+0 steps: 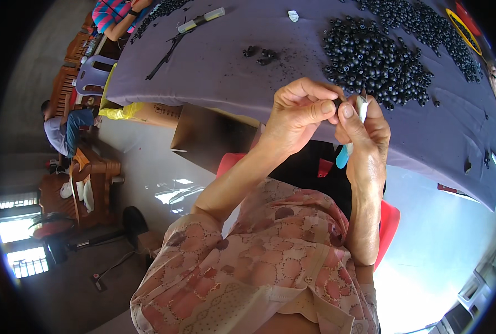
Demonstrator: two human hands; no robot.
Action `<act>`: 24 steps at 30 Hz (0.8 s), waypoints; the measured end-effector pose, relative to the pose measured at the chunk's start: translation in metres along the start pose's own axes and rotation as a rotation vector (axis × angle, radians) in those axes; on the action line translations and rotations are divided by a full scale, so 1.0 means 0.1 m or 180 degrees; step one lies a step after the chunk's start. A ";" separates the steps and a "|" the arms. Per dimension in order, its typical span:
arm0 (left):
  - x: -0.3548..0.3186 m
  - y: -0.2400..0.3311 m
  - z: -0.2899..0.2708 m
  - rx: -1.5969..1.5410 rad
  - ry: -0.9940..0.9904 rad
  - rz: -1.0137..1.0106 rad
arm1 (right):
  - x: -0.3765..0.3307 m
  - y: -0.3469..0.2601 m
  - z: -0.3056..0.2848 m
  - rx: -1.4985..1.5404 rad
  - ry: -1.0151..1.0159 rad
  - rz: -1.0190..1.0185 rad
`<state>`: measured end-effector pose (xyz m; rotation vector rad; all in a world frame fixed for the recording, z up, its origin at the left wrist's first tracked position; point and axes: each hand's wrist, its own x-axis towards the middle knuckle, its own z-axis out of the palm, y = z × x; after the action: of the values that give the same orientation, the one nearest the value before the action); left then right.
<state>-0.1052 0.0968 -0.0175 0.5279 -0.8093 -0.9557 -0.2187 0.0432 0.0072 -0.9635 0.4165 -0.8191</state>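
Observation:
Over the near edge of the cloth-covered table, my hands meet. My left hand (pixel 299 116) pinches a small black rounded piece (pixel 337 103) between thumb and fingertips. Curled round a slim tool (pixel 362 109) is my right hand (pixel 366 133); the tool has a white wrapped part, a thin pointed metal tip and a blue end (pixel 342 156) below the palm. The right thumb presses by the black piece; whether the tip touches it, I cannot tell. Just beyond lies a large heap of similar shiny black pieces (pixel 370 61). A few more pieces (pixel 267 56) sit apart to the left.
A purple-grey cloth (pixel 214 72) covers the table. On it lie a clear-and-black stick-like object (pixel 201 20), a white scrap (pixel 293 15) and a yellow-rimmed container (pixel 464 32). Under the edge stands a cardboard box (pixel 209 136). Other people (pixel 114 19) sit around; a red chair (pixel 389 225) is beneath me.

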 end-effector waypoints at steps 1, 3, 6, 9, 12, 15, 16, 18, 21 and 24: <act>0.00 0.00 -0.01 -0.0002 0.0007 0.0004 | 0.00 0.02 -0.01 -0.0004 -0.0005 0.0006; -0.01 0.00 -0.02 -0.0077 0.0096 -0.0031 | -0.01 0.06 -0.01 -0.0208 0.0024 -0.0110; 0.02 0.01 -0.05 -0.0180 -0.0037 -0.0027 | -0.01 0.07 0.03 -0.0202 0.0068 -0.0163; 0.02 0.02 -0.02 -0.0425 0.0227 -0.0047 | 0.00 0.10 0.05 -0.0127 0.0079 -0.0123; 0.02 0.09 -0.14 0.0377 0.0536 -0.0005 | 0.03 0.21 -0.04 -0.0682 -0.0097 -0.0016; 0.13 0.30 -0.43 0.2694 0.1264 -0.0051 | 0.09 0.45 -0.26 -0.1434 0.0235 -0.0171; 0.16 0.32 -0.69 0.3120 0.1320 0.0074 | 0.11 0.52 -0.32 -0.1438 0.0199 -0.0187; 0.22 0.39 -1.04 0.3533 0.1390 0.0216 | 0.14 0.58 -0.39 -0.1209 0.0322 0.0088; 0.32 0.41 -1.33 0.4549 0.1335 0.0426 | 0.14 0.57 -0.38 -0.1340 0.0384 0.0193; 0.39 0.37 -1.48 0.5622 0.0926 0.1192 | 0.15 0.58 -0.39 -0.1365 0.0338 0.0177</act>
<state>0.0442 0.0882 -0.0655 1.8639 -1.2810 0.4376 -0.2102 0.0280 -0.0620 -1.3009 0.7272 -0.7462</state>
